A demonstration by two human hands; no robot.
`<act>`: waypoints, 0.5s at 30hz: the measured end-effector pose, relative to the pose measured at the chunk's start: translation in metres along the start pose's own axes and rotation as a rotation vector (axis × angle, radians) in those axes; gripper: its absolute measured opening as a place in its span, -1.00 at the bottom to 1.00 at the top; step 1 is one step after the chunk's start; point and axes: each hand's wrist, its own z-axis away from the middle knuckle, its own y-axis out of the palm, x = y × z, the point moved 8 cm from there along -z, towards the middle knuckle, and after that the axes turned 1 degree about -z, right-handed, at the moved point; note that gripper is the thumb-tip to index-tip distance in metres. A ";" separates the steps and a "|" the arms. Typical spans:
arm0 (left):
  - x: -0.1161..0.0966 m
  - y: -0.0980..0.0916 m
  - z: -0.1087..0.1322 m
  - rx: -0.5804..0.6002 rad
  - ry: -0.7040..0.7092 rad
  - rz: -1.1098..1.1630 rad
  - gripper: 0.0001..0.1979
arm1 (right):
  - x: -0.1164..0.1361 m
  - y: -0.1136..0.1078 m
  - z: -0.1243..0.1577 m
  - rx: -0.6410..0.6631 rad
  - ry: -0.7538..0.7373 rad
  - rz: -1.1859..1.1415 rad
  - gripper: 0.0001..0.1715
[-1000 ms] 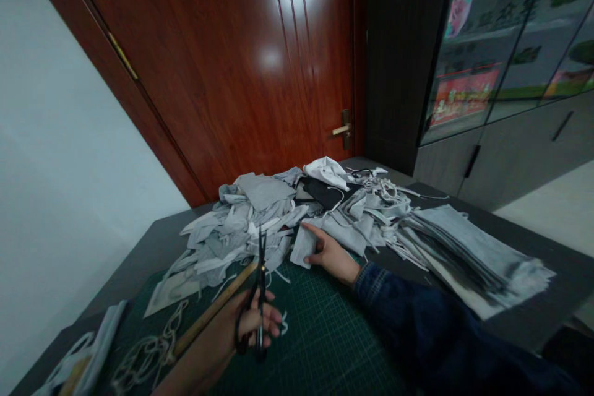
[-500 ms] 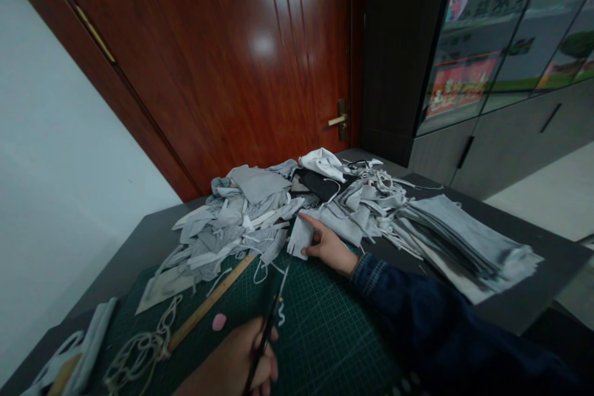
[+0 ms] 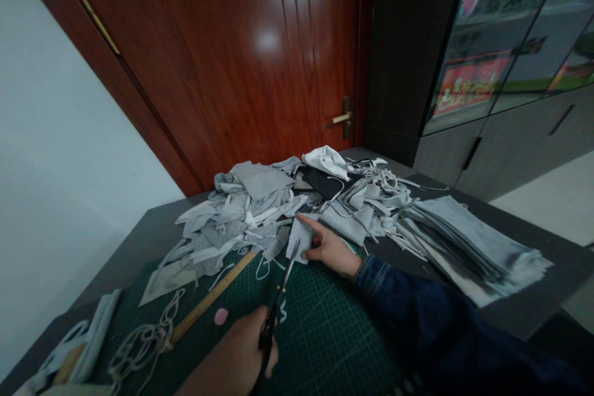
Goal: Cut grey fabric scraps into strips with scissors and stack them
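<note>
Head view shows the left hand shut tight around black scissors, so its grip is firm. The blades look almost shut, and their tips reach a small gray cloth piece at the top edge of the green cutting mat. The right hand is open and flat, and its fingers press on that cloth. A dark blue sleeve runs back from it. Past the mat lies a big heap of gray cloth scraps. A wooden ruler lies on the mat, left of the scissors.

The sharp tips are very close to the right fingers, so one slip could poke them. The thin cloth could slide if the right hand lifts. Loose white strings near the mat's top edge could catch in the blades.
</note>
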 end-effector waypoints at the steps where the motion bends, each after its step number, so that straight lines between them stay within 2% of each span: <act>1: -0.002 0.000 0.000 -0.003 0.009 -0.022 -0.87 | 0.000 0.001 0.000 0.006 0.001 -0.001 0.22; 7: -0.007 -0.003 0.002 -0.020 0.022 -0.082 -0.87 | -0.002 0.003 0.001 0.032 0.000 -0.019 0.24; 15: 0.003 -0.001 -0.001 -0.030 -0.016 -0.039 -0.84 | -0.002 0.005 0.002 0.023 0.045 -0.051 0.25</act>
